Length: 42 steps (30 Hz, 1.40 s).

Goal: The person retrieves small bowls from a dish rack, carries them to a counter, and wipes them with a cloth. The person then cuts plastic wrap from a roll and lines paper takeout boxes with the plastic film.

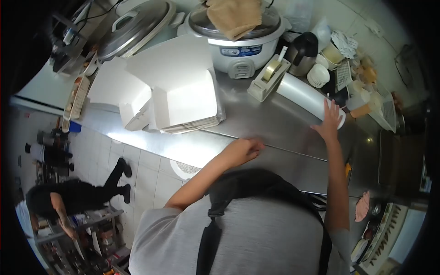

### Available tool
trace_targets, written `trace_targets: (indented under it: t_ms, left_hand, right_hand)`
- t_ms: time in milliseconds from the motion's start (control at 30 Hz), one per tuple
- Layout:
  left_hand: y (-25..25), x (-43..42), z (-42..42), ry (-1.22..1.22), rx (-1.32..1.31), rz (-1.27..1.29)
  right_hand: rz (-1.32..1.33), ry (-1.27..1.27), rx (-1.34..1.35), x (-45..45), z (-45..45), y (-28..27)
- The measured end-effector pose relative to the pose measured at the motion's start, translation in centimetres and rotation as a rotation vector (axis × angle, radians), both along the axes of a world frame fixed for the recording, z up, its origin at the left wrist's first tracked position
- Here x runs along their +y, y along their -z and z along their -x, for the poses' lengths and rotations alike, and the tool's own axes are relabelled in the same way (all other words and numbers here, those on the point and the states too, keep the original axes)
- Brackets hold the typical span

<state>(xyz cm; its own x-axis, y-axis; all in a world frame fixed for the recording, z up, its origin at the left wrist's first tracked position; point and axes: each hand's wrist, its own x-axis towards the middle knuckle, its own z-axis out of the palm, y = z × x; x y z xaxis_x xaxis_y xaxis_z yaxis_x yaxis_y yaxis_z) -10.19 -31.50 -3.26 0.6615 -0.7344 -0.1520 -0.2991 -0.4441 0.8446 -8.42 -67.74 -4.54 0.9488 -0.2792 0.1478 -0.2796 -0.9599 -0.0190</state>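
My right hand (329, 123) reaches to the near right end of a white roll of plastic film (305, 97) lying on the steel counter. Its fingers are spread, and the fingertips overlap the roll's end; whether they press on it I cannot tell. My left hand (245, 150) is over the counter's front part, fingers loosely curled and slightly blurred, with nothing visible in them. To its left stands a stack of open white cardboard boxes (185, 98), with another open white box (135, 107) beside it. A tape dispenser (268, 78) sits just left of the roll.
Behind the boxes stand a rice cooker (243, 50) with a brown cloth (236, 16) on its lid and a second large cooker (133, 32). A thermos jug (304, 52), white bowls (317, 75) and a rack (385, 107) line the back right. A person in black (75, 197) is lower left.
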Motion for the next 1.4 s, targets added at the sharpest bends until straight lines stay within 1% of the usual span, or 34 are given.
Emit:
trace_targets:
  t_ms: [67,100,167,233,267,300,333,400,500,600,700,733,800,833,900,933,967,1067,1167,1267,1367,1400]
  left_hand:
    - [1.0,0.6,0.3,0.0,0.038,0.056]
    - [1.7,0.6,0.4,0.041,0.141,0.107]
    - [4.0,0.9,0.5,0.116,0.354,0.199]
    - [7.5,0.4,-0.6,0.078,0.154,0.304]
    - [8.3,0.0,-1.4,0.058,0.052,0.357]
    - [7.9,-0.5,-3.0,-0.086,0.034,0.23]
    - [7.4,-1.0,-5.0,-0.231,0.015,0.102]
    - [8.3,-2.7,-8.9,-0.569,-0.29,0.253]
    - [7.3,-3.8,-13.9,-0.666,-0.444,0.313]
    - [8.5,-4.8,-15.1,-0.5,-0.504,0.211]
    - [8.9,-6.3,-14.1,-0.469,-0.358,0.298]
    - [8.5,-6.9,-13.8,-0.492,-0.367,0.283]
    - [8.0,-7.5,-12.6,-0.544,-0.373,0.234]
    - [7.9,-7.3,-12.4,-0.532,-0.431,0.211]
    - [7.7,-7.8,-13.2,-0.506,-0.551,0.178]
    - [7.8,-8.0,-13.3,-0.507,-0.562,0.155]
    - [7.8,-8.2,-13.6,-0.51,-0.577,0.133]
    - [7.8,-8.2,-14.0,-0.532,-0.61,0.072]
    - [7.7,-8.4,-13.8,-0.533,-0.615,0.048]
    - [7.9,-8.4,-14.0,-0.536,-0.611,0.036]
    - [8.4,-8.5,-14.3,-0.53,-0.583,0.062]
    - [8.6,-8.4,-14.3,-0.528,-0.568,0.075]
  right_hand:
    - [-0.125,-0.138,-0.264,2.1,-1.1,0.2]
    - [-0.186,-0.213,-0.391,3.8,-1.9,0.7]
    - [-0.63,-0.231,-0.368,8.4,-4.2,2.1]
    - [-1.16,-0.075,-0.147,13.1,-6.1,2.4]
    - [-1.136,-0.096,-0.195,14.5,-7.2,3.2]
    - [-1.11,-0.122,-0.243,15.5,-8.3,4.1]
    - [-1.134,-0.106,-0.228,16.2,-9.0,4.8]
    - [-1.181,-0.08,-0.204,17.3,-10.6,5.3]
    - [-1.162,0.025,-0.126,17.5,-10.4,3.4]
    - [-1.224,-0.016,-0.14,15.7,-9.6,3.9]
    - [-1.244,0.037,-0.054,13.8,-8.4,3.4]
    - [-1.254,0.064,-0.025,13.4,-8.1,3.1]
    - [-1.397,0.129,0.034,12.7,-8.3,3.3]
    - [-1.47,0.165,0.069,12.5,-8.2,3.5]
    - [-1.585,0.169,0.055,12.8,-8.4,3.0]
    - [-1.639,0.161,0.043,12.6,-8.7,2.8]
    - [-1.71,0.213,0.049,12.4,-9.2,3.5]
    - [-1.926,0.286,-0.046,13.3,-9.7,3.8]
    - [-1.965,0.27,-0.207,15.0,-8.7,3.6]
    - [-2.066,0.176,-0.32,16.5,-8.0,2.7]
    - [-1.922,0.219,-0.247,16.5,-6.8,4.2]
    - [-1.911,0.253,-0.239,16.4,-6.5,4.8]
